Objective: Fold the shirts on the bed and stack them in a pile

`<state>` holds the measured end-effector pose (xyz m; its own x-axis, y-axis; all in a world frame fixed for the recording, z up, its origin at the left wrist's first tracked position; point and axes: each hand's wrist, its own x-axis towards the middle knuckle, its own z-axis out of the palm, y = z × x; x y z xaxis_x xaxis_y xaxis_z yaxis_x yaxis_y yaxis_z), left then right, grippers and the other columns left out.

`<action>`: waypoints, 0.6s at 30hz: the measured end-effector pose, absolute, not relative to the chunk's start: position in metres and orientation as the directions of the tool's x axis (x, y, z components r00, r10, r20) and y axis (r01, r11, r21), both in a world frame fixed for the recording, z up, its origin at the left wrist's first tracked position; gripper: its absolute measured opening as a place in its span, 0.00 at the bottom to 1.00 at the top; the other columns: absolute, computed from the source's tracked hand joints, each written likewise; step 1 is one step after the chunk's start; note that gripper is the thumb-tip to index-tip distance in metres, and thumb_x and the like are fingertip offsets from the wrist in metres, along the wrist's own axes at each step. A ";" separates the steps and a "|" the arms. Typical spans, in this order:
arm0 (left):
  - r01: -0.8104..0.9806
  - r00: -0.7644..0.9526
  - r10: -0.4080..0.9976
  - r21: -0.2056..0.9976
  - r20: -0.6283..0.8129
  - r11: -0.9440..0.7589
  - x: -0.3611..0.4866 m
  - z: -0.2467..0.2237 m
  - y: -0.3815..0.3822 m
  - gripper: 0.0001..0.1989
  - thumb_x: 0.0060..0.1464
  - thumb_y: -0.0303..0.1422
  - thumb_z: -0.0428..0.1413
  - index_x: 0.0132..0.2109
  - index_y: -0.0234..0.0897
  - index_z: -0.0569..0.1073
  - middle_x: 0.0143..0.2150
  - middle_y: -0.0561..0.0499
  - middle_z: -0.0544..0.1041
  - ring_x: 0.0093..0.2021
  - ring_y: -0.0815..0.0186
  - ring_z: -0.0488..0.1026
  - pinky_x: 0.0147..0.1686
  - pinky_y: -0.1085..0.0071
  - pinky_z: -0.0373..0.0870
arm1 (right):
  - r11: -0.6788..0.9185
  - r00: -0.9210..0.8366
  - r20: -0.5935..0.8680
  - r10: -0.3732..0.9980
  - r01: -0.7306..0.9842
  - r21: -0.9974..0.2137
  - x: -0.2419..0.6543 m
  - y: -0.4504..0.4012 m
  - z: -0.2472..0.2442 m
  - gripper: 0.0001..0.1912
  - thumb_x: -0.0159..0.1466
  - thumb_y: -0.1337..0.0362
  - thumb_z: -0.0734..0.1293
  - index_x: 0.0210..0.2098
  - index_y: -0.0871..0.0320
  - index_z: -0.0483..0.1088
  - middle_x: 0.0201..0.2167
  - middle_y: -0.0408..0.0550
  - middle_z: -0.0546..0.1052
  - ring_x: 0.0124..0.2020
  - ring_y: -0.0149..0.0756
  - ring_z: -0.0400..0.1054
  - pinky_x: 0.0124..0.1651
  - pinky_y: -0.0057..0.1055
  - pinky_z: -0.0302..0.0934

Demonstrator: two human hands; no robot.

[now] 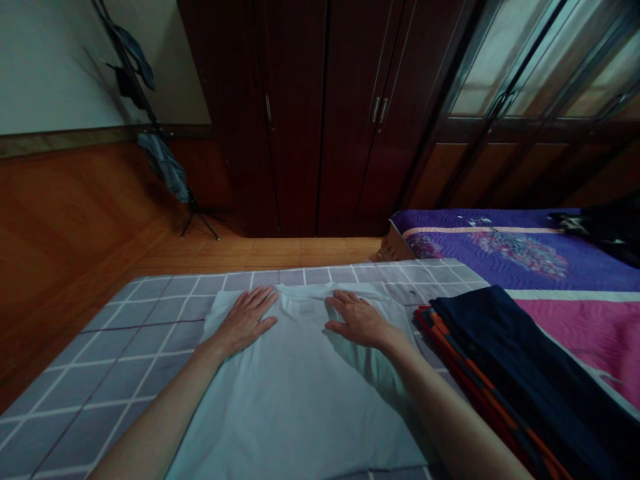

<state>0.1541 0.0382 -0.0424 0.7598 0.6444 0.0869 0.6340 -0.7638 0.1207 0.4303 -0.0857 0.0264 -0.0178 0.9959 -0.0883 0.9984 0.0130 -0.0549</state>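
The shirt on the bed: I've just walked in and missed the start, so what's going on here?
A person's left hand and right hand are spread palm down over the shirt, near its collar, one on each side. The shirt lies laid out on a checked sheet. Folded clothes are stacked to the right, dark blue on top.

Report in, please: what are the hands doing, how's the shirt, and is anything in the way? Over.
Left hand and right hand open, at shirt's far end. Shirt spread on checked sheet. Folded clothes beside it, right.
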 end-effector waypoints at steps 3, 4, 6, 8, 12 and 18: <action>0.631 0.758 0.646 0.148 0.092 -0.761 0.155 -0.040 0.036 0.29 0.63 0.48 0.41 0.66 0.43 0.53 0.68 0.47 0.53 0.67 0.55 0.48 0.63 0.52 0.44 | -0.116 0.117 -0.032 0.993 0.993 0.006 0.426 -0.083 0.016 0.32 0.64 0.52 0.61 0.61 0.65 0.58 0.63 0.66 0.56 0.62 0.59 0.50 0.57 0.52 0.49; 0.630 0.758 0.646 0.156 0.090 -0.761 0.155 -0.039 0.035 0.29 0.62 0.48 0.41 0.66 0.43 0.53 0.68 0.47 0.53 0.67 0.55 0.48 0.63 0.51 0.44 | -0.160 0.159 0.006 0.987 0.987 0.027 0.425 -0.081 0.012 0.33 0.65 0.52 0.60 0.62 0.67 0.55 0.63 0.69 0.54 0.63 0.62 0.47 0.57 0.55 0.47; 0.627 0.759 0.646 0.172 0.085 -0.759 0.157 -0.037 0.032 0.29 0.62 0.48 0.42 0.66 0.43 0.54 0.68 0.47 0.53 0.67 0.55 0.48 0.63 0.51 0.44 | -0.174 0.172 0.051 0.984 0.984 0.039 0.423 -0.078 0.003 0.34 0.65 0.50 0.59 0.64 0.65 0.53 0.65 0.68 0.52 0.63 0.63 0.46 0.58 0.55 0.46; 0.631 0.749 0.654 0.188 0.105 -0.753 0.157 -0.033 0.032 0.29 0.62 0.47 0.44 0.66 0.42 0.55 0.68 0.46 0.54 0.67 0.56 0.49 0.63 0.53 0.45 | -0.129 0.128 0.050 0.991 0.991 0.027 0.420 -0.075 -0.006 0.34 0.65 0.49 0.57 0.64 0.61 0.54 0.65 0.64 0.53 0.63 0.63 0.46 0.58 0.54 0.46; 0.781 0.553 0.811 0.222 0.188 -0.584 0.143 -0.011 0.043 0.23 0.59 0.40 0.49 0.59 0.37 0.65 0.63 0.45 0.63 0.62 0.60 0.59 0.60 0.65 0.54 | -0.139 0.135 0.147 0.980 0.990 0.019 0.414 -0.073 -0.022 0.33 0.65 0.49 0.57 0.63 0.64 0.55 0.64 0.66 0.53 0.64 0.64 0.45 0.60 0.55 0.43; 0.938 0.224 0.968 0.246 0.112 -0.245 0.093 0.022 0.061 0.15 0.56 0.41 0.48 0.34 0.37 0.75 0.33 0.45 0.78 0.36 0.57 0.74 0.35 0.67 0.65 | 0.017 -0.008 0.259 0.966 0.999 -0.030 0.410 -0.072 -0.031 0.33 0.65 0.50 0.58 0.62 0.65 0.57 0.65 0.64 0.53 0.65 0.57 0.43 0.62 0.50 0.43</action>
